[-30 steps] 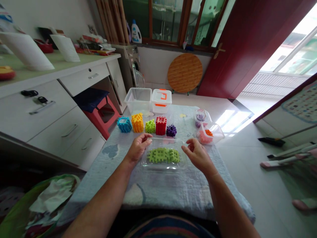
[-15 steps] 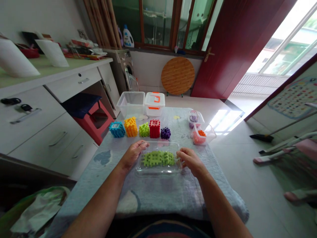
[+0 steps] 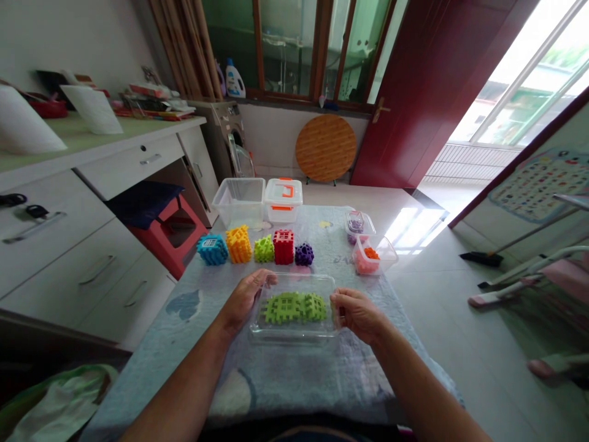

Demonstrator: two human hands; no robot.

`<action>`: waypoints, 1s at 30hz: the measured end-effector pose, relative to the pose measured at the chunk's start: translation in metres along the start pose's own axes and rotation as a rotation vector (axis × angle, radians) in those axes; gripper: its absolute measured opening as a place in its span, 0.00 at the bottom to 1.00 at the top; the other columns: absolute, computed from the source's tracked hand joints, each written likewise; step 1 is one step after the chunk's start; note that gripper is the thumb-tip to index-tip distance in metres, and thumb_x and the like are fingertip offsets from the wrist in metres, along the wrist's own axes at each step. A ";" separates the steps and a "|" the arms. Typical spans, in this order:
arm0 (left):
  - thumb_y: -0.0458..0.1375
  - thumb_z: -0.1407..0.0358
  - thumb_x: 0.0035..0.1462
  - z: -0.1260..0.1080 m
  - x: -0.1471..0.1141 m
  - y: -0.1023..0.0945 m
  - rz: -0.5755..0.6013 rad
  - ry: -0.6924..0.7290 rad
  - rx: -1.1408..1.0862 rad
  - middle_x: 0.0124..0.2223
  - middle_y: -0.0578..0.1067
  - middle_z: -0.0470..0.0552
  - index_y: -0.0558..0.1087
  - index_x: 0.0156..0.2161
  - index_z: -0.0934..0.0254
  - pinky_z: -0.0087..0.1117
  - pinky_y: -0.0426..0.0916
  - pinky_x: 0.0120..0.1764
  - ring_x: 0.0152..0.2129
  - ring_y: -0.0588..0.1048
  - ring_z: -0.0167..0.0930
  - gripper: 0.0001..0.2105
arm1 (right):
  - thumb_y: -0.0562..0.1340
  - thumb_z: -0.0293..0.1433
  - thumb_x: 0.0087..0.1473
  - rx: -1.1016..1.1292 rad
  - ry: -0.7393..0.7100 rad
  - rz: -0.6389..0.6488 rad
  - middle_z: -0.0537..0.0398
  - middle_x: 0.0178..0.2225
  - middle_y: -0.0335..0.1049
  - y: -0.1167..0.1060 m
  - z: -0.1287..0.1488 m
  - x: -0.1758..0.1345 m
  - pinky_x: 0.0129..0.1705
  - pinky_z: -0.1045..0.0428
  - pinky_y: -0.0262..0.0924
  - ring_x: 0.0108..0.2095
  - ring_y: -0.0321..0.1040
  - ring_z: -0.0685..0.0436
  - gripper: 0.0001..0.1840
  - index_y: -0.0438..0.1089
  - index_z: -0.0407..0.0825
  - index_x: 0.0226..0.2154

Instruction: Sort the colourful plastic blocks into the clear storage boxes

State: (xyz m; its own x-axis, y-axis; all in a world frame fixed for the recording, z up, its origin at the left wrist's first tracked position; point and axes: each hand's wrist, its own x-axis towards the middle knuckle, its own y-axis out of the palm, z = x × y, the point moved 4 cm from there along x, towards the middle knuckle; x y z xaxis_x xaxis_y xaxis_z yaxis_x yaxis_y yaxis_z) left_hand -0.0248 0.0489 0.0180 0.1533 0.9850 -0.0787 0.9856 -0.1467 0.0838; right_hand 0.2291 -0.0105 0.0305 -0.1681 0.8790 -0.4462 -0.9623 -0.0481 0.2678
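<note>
A clear plastic container [image 3: 294,334] sits in front of me on the cloth-covered table, with green interlocking blocks [image 3: 294,307] inside it. My left hand [image 3: 246,298] grips its left side near the far corner, the thumb along the rim. At the right wall, my right hand [image 3: 359,313] pinches the edge between thumb and curled fingers. Just beyond stand block shapes in a row: a blue one [image 3: 212,250], a yellow one [image 3: 238,244], a lime green one [image 3: 264,249], a red one [image 3: 283,247] and a dark purple one [image 3: 304,254].
An uncovered clear bin [image 3: 239,202] and a lidded box with orange clips [image 3: 283,199] stand at the table's far edge. On the right are a small tub with purple pieces [image 3: 359,226] and one with orange pieces [image 3: 373,258]. A red stool [image 3: 165,230] is at the left.
The camera view has tilted up a little, so the whole scene sits lower and slightly left. Both hands keep their hold on the clear container.
</note>
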 end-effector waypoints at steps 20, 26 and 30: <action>0.65 0.55 0.51 0.010 0.000 0.006 0.048 -0.109 -0.183 0.23 0.61 0.39 0.77 0.41 0.66 0.24 0.53 0.22 0.17 0.55 0.22 0.17 | 0.76 0.44 0.33 0.086 0.009 0.013 0.66 0.17 0.59 -0.006 -0.005 -0.007 0.19 0.56 0.57 0.16 0.56 0.56 0.26 0.61 0.48 0.21; 0.66 0.58 0.50 0.001 -0.005 0.013 0.078 -0.128 -0.352 0.26 0.64 0.42 0.77 0.43 0.66 0.24 0.59 0.25 0.20 0.60 0.22 0.17 | 0.74 0.42 0.35 0.133 -0.056 -0.034 0.66 0.17 0.57 -0.007 -0.003 -0.013 0.19 0.57 0.55 0.16 0.54 0.57 0.25 0.59 0.49 0.19; 0.66 0.59 0.51 -0.002 -0.006 0.016 0.135 -0.096 -0.409 0.27 0.67 0.43 0.77 0.46 0.64 0.25 0.62 0.28 0.21 0.63 0.23 0.18 | 0.74 0.41 0.36 0.134 -0.099 -0.079 0.65 0.16 0.56 -0.012 0.005 -0.019 0.18 0.57 0.53 0.17 0.52 0.56 0.24 0.58 0.49 0.18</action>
State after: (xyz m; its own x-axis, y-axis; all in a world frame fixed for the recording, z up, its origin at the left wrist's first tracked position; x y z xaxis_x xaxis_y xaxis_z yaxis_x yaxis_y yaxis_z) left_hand -0.0107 0.0405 0.0219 0.3043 0.9436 -0.1307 0.8501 -0.2070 0.4843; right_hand 0.2450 -0.0241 0.0396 -0.0643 0.9204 -0.3858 -0.9334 0.0812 0.3494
